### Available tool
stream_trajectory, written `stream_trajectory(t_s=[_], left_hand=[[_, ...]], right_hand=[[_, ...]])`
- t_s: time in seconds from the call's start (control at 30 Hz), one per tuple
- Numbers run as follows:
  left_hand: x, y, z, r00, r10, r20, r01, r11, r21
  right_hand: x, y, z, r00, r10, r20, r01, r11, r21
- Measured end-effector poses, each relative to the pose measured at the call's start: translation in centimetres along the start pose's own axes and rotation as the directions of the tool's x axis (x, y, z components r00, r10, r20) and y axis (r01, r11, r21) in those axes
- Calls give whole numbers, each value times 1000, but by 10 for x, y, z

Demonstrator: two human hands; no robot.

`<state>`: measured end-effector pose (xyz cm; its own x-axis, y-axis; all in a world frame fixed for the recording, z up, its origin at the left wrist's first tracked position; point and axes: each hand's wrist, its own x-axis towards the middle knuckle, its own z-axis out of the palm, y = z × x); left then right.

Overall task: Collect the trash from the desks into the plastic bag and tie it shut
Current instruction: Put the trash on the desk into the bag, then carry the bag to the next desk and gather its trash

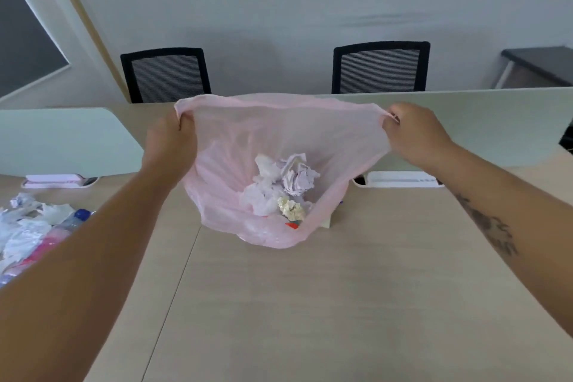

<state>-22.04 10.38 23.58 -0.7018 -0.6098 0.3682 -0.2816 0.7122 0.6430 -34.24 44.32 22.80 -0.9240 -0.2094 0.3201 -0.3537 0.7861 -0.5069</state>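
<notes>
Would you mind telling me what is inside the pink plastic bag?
Inside the pink bag, crumpled white paper, a small yellowish wad and a red scrap show; anything beneath them is covered.

Trash pile (24,232), lower left: cut off by frame edge. Pale object (328,222), centre: mostly hidden behind plastic bag (279,127).

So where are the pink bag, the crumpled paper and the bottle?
pink bag (214,192): head view, on its bare left wall.
crumpled paper (297,178): head view, on the middle of the wad inside the bag.
bottle (63,226): head view, on its clear shoulder below the blue cap.
</notes>
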Motion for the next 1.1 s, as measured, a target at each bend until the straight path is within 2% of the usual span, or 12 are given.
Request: stream_trajectory(t_s=[0.1,0.27,0.37,0.53,0.63,0.73,0.83,0.97,1.1], left_hand=[[-15,11,17,996,32,82,-25,996,-88],[-46,16,53,959,136,248,-59,954,-295],[-67,21,70,920,219,325,-90,925,-368],[-89,36,84,845,349,406,-130,869,-477],[-93,56,91,766,461,448,-193,829,-524],[-88,91,101,714,514,475,-233,814,-531],[-75,136,105,667,566,484,-318,804,-502],[-61,197,101,644,605,468,-313,766,-561],[-76,216,101,617,688,384,-328,667,-669]], right_hand=[[-11,16,-4,991,95,99,-95,995,-7],[-54,43,11,932,361,40,-360,905,225],[-88,58,13,848,528,-37,-498,819,285],[-153,73,-30,661,733,-165,-660,671,338],[-185,70,-70,558,786,-267,-680,617,395],[-208,62,-107,495,822,-284,-669,568,479],[-219,56,-138,476,766,-433,-662,636,396],[-236,47,-168,453,689,-566,-577,710,403],[-272,39,-161,469,671,-574,-495,738,458]])
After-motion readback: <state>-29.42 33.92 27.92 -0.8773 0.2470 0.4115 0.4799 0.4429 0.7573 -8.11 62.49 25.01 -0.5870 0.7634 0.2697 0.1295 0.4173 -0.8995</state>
